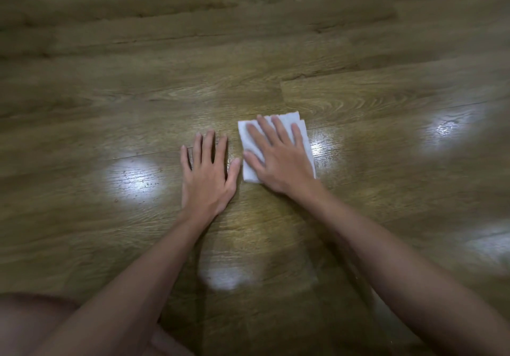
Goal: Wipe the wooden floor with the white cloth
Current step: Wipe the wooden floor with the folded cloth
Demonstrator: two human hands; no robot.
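Wooden floor [276, 52] fills the whole view, brown planks with grain running roughly left to right, several bright light reflections on it, one patch left of the hands showing small specks. White cloth [278, 124] lies folded flat on the floor about mid-view, on a plank seam, with my right hand [278, 159] spread on top of it, fingers straight and fanned, palm pressing down, nothing pinched. Left hand [207, 173] is flat on bare floor just beside the cloth's left edge, fingers straight, holding nothing; its thumb tip is near the cloth, contact I can't confirm. A knee or thigh [33, 325] shows at the near left corner. Step in hand, as I read it: a wiping stroke with the right hand, left hand bracing. To do it well I'd keep the palm weight even so the folded layers don't slide apart, run strokes along the grain, overlap passes, and work toward the speckled patch on the left. Left hand needs to shift out of the cloth's path first. How much floor is already wiped I can't judge.
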